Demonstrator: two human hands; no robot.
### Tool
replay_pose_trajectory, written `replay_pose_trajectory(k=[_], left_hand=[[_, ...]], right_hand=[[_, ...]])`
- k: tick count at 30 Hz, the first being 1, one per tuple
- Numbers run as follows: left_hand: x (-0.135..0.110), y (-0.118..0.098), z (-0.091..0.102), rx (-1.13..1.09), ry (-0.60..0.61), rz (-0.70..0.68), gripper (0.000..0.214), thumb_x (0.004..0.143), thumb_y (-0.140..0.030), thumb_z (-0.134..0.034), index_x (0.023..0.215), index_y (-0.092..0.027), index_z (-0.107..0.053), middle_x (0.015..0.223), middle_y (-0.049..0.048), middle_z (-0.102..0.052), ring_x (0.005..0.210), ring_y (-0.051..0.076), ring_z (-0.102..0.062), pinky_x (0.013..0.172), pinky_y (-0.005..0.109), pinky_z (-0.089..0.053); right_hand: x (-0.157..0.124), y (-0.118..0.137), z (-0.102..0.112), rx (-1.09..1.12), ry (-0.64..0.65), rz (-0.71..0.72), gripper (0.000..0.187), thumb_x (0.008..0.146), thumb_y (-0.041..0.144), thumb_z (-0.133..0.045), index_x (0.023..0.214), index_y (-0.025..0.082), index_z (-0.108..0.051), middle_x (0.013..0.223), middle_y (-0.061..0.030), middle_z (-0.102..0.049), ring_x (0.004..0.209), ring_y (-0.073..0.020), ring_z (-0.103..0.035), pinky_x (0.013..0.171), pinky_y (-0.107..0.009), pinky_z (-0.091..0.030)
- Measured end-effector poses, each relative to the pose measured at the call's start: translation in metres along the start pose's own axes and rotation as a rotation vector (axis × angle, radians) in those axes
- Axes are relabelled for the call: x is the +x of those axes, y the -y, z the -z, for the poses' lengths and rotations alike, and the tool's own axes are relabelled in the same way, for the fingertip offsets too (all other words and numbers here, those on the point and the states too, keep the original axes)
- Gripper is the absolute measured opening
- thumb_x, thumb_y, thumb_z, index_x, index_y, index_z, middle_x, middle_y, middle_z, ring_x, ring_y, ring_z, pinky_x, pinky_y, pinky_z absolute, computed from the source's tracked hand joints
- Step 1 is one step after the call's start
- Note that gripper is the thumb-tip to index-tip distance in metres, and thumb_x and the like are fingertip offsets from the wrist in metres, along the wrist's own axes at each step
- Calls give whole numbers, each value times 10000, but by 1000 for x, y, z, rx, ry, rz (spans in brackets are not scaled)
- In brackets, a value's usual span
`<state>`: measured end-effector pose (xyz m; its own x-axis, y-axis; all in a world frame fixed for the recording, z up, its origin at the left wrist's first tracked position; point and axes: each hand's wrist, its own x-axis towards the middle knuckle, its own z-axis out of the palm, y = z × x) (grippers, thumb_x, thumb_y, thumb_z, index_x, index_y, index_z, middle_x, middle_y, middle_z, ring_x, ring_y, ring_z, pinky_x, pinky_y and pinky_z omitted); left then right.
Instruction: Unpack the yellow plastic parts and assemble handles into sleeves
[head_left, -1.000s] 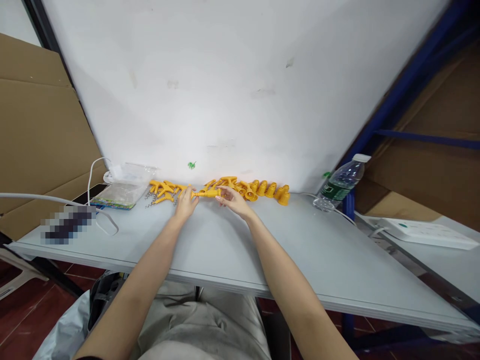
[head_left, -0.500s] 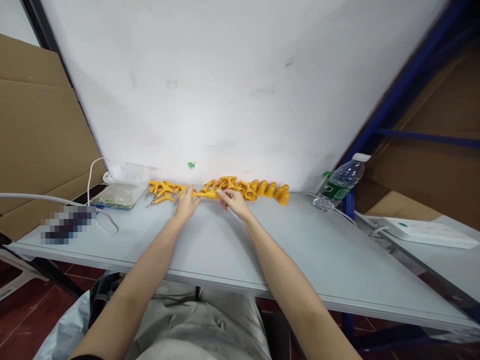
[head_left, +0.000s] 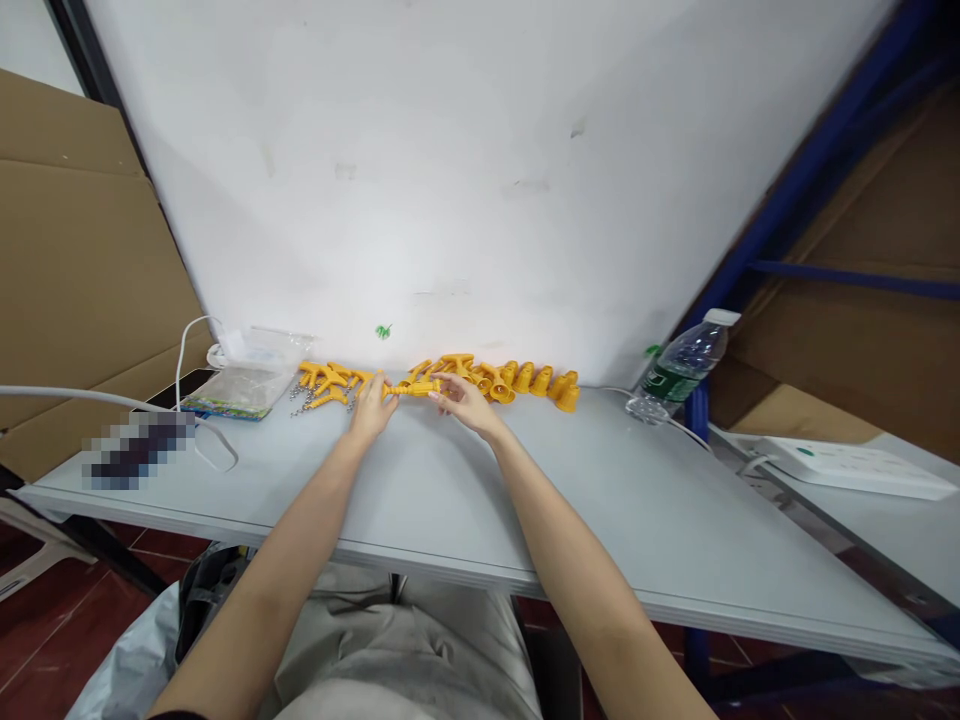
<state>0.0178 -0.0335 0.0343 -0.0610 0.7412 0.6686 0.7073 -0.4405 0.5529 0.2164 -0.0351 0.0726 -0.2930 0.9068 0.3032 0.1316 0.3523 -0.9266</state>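
My left hand (head_left: 370,405) is closed on the left end of a long yellow plastic piece (head_left: 421,389), which has a narrow ridged neck and a wider right part. My right hand (head_left: 463,400) pinches its right end with thumb and fingers. The piece lies level between both hands, just above the table. Left of my left hand lie several yellow branched pieces (head_left: 326,378) with small silvery metal bits (head_left: 304,403) beside them. Behind and right of my right hand are more yellow pieces (head_left: 456,362) and several yellow cup-shaped parts (head_left: 540,380).
The grey table (head_left: 442,500) meets a white board (head_left: 480,200) at the back. A water bottle (head_left: 679,370) stands tilted in view at the right, near a white power strip (head_left: 855,467). To the left are plastic packets (head_left: 240,388), a white cable (head_left: 180,365) and a blurred-out dark object (head_left: 139,450).
My right hand's fingers have shifted slightly at the right end of the yellow piece, showing more of it. My left hand has stayed in place.
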Motion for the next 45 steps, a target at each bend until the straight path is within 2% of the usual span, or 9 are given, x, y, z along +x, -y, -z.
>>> replay_pose_trajectory(k=[2,10,18,23,31,39,45], left_hand=[[0,-1,1,9,3,-2,142,769,-150,-569,851,-229,-484,871,21,-618,873,198,-604,805,321,-455],[0,-5,3,30,6,-9,137,773,-156,-573,855,-224,-486,876,24,-619,872,199,-606,800,311,-449],[0,-4,2,38,0,-12,155,755,-136,-567,849,-228,-484,870,17,-623,880,200,-612,814,315,-455],[-1,-4,2,40,1,-9,157,749,-135,-556,857,-228,-491,875,19,-621,873,199,-610,804,317,-457],[-2,-6,3,38,-7,-18,157,746,-134,-564,845,-230,-489,858,15,-618,849,195,-608,789,312,-453],[0,-3,3,41,-8,-29,160,749,-125,-554,846,-228,-480,868,25,-622,864,201,-605,809,323,-454],[0,1,0,48,25,-9,157,745,-129,-554,850,-228,-490,851,19,-612,857,203,-594,804,326,-454]], right_hand=[[1,-4,3,25,32,58,524,650,563,-746,1025,216,-627,858,-21,-630,565,-121,-575,543,-288,-509],[3,-13,4,38,31,72,494,679,542,-721,1033,210,-631,907,-44,-632,551,-121,-557,581,-324,-536],[2,-11,3,76,14,44,526,638,559,-745,998,195,-623,823,-31,-644,529,-128,-546,538,-326,-532],[2,-13,2,93,3,27,542,608,623,-749,914,193,-626,755,-30,-652,481,-122,-522,519,-322,-509],[-1,-6,2,41,7,-13,523,658,689,-678,744,179,-601,624,-6,-646,427,-101,-508,536,-281,-442],[-3,2,-2,70,-12,-79,503,674,672,-682,717,177,-609,596,-4,-638,422,-99,-505,523,-274,-418],[-2,-3,0,63,25,-121,546,657,689,-687,809,168,-628,634,-10,-654,459,-103,-536,495,-253,-409]])
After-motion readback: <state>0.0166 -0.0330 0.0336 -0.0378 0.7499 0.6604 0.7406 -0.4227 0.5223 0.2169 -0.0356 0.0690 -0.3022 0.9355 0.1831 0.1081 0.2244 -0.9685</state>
